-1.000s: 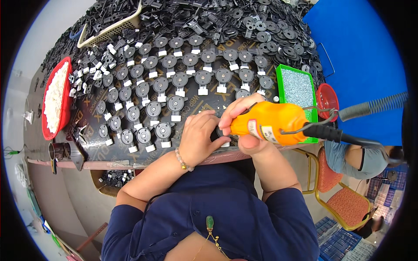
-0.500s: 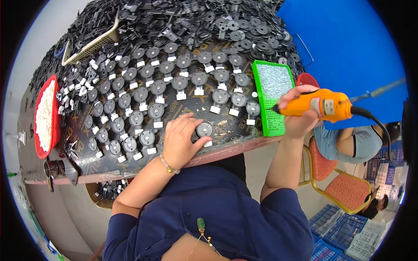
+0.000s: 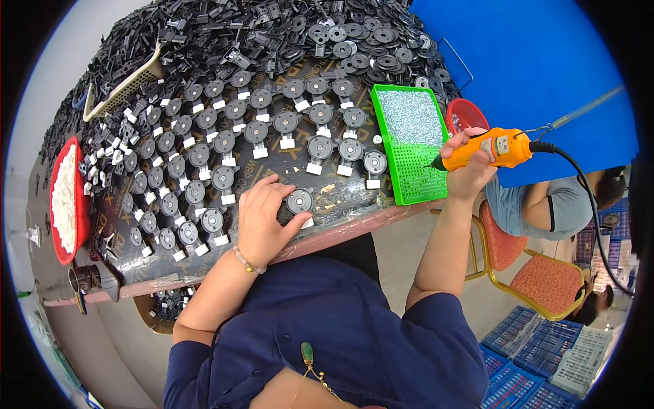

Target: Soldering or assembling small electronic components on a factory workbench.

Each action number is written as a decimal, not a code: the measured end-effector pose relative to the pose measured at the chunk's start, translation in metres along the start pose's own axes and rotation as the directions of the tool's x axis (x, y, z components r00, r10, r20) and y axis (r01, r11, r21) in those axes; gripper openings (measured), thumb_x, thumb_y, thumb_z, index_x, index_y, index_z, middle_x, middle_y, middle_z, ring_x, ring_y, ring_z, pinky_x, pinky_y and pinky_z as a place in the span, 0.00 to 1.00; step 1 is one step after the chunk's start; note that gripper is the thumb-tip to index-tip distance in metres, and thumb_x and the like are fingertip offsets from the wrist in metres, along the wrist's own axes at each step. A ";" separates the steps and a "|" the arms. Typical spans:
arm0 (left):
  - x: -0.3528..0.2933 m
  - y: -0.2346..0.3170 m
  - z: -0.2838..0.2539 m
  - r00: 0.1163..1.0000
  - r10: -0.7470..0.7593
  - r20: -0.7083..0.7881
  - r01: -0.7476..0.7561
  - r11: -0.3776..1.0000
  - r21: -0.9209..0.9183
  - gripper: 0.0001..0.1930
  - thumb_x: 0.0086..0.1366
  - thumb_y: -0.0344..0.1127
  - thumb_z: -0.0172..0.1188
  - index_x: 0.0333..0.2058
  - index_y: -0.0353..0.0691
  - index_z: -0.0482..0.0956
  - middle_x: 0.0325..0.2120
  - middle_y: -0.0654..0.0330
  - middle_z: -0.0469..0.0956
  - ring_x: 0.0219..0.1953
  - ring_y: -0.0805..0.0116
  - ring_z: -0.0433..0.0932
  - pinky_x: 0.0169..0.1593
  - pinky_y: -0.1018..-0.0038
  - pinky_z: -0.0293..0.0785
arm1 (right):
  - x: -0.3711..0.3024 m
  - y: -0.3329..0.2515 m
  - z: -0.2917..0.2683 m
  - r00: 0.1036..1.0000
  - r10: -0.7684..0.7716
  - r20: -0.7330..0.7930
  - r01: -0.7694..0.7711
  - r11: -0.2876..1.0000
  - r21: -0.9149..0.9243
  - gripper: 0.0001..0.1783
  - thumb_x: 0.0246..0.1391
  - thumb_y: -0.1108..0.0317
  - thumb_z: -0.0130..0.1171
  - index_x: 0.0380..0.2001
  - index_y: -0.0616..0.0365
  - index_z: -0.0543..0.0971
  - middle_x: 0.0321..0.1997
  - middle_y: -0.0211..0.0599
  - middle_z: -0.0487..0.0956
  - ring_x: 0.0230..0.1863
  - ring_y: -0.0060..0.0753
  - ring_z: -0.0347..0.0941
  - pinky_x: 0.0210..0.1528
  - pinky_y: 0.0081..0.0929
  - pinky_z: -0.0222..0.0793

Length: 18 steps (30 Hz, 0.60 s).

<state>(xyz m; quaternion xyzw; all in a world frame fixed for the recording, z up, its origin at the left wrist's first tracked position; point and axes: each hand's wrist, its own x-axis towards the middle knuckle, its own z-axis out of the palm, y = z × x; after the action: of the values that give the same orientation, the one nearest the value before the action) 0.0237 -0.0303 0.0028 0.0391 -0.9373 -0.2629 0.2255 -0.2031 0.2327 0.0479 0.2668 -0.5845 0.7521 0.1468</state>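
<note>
My left hand (image 3: pixel 264 217) rests at the table's near edge, thumb and fingers closed around a black round part (image 3: pixel 300 200) with a small white block at its lower side. In my right hand (image 3: pixel 470 163) is an orange electric screwdriver (image 3: pixel 501 148), its cable trailing to the right. Its dark tip points left, over the perforated lower half of a green tray (image 3: pixel 417 178). Small silvery screws (image 3: pixel 412 117) fill the tray's far half. Several rows of similar black round parts with white blocks (image 3: pixel 256 132) lie beyond and left of my left hand.
Heaps of loose black parts (image 3: pixel 225 41) cover the far table, around a beige basket (image 3: pixel 129 85). A red tray of white pieces (image 3: pixel 71 198) stands left. Behind the green tray is a red bowl (image 3: pixel 466 114). A coiled spring (image 3: pixel 586 108) reaches the screwdriver. Another person (image 3: pixel 565 204) sits at right.
The view has shifted, so the table and its parts appear further left. Relative to the green tray, the screwdriver tip has moved rightward. My left hand stays on the same round part.
</note>
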 end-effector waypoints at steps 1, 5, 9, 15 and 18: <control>0.000 0.000 0.000 1.000 0.000 0.000 0.000 1.000 0.002 0.25 0.48 0.44 0.74 0.44 0.40 0.78 0.40 0.57 0.79 0.54 0.53 0.74 0.53 0.61 0.65 | 0.000 0.000 -0.001 1.000 0.002 -0.002 -0.002 1.000 -0.001 0.39 0.49 0.33 0.63 0.42 0.62 0.71 0.26 0.39 0.75 0.22 0.30 0.72 0.25 0.26 0.71; 0.000 0.001 -0.001 1.000 -0.005 0.009 0.005 1.000 0.013 0.26 0.48 0.44 0.74 0.45 0.40 0.78 0.41 0.57 0.79 0.55 0.53 0.73 0.54 0.61 0.64 | 0.000 0.001 -0.003 1.000 0.006 -0.008 -0.006 1.000 -0.007 0.39 0.49 0.33 0.62 0.43 0.62 0.71 0.26 0.39 0.75 0.22 0.30 0.72 0.25 0.26 0.71; -0.001 0.000 -0.001 1.000 -0.008 0.011 0.008 1.000 0.011 0.28 0.47 0.44 0.74 0.47 0.40 0.78 0.43 0.57 0.78 0.56 0.54 0.72 0.55 0.61 0.64 | 0.000 -0.001 -0.001 1.000 0.002 0.014 -0.001 1.000 -0.012 0.40 0.49 0.32 0.62 0.42 0.62 0.71 0.26 0.39 0.75 0.22 0.30 0.72 0.25 0.26 0.71; -0.001 0.000 -0.002 1.000 -0.007 0.020 0.007 1.000 0.010 0.29 0.47 0.45 0.74 0.48 0.41 0.78 0.43 0.57 0.78 0.56 0.54 0.72 0.56 0.61 0.63 | 0.001 -0.002 -0.002 1.000 0.011 0.010 -0.011 1.000 -0.002 0.40 0.48 0.31 0.62 0.42 0.61 0.71 0.26 0.39 0.75 0.22 0.30 0.72 0.25 0.26 0.71; -0.001 0.001 -0.003 1.000 -0.022 0.021 0.021 1.000 0.016 0.29 0.47 0.45 0.74 0.48 0.41 0.78 0.43 0.57 0.78 0.56 0.55 0.72 0.55 0.61 0.64 | 0.001 -0.008 0.002 0.999 0.040 -0.025 -0.040 0.999 -0.028 0.42 0.47 0.29 0.62 0.43 0.60 0.71 0.27 0.39 0.75 0.21 0.30 0.71 0.25 0.26 0.70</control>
<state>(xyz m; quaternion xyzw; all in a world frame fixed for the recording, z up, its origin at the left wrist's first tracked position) 0.0263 -0.0305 0.0055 0.0481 -0.9412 -0.2583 0.2123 -0.1995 0.2331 0.0549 0.2438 -0.5985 0.7497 0.1425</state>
